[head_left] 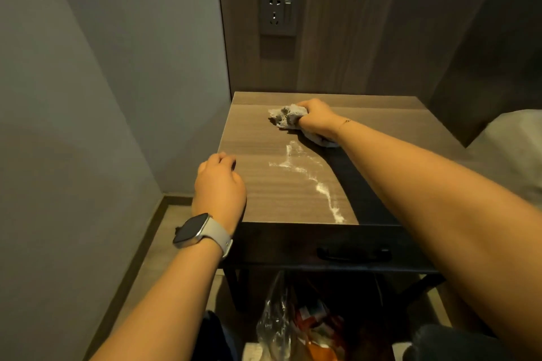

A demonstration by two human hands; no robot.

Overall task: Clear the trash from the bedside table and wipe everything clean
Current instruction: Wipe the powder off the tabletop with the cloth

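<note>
Bedside table worktop point(264, 190) sits in the corner by the grey wall, no loose trash visible on it. Right hand point(318, 119) at the far middle of the worktop, grip closed round a bunched grey cloth point(286, 117), cloth pressed on the surface. Left hand point(218, 184) rests on the near-left edge, fingers loosely curled, holding nothing, likely bracing. White powdery streak point(308, 173) runs from mid-worktop to the near edge, just beside the right forearm, not yet wiped. Clear plastic bag point(281, 328) with colourful wrappers sits below the table front, so trash clearing looks done or nearly so. Wiping looks underway: powder remains, and drawer front with its dark handle point(353, 253) probably still needs a pass. Whether the far strip is clean, cannot tell. Wall socket point(278, 10) above, bed corner point(510, 149) at right.
</note>
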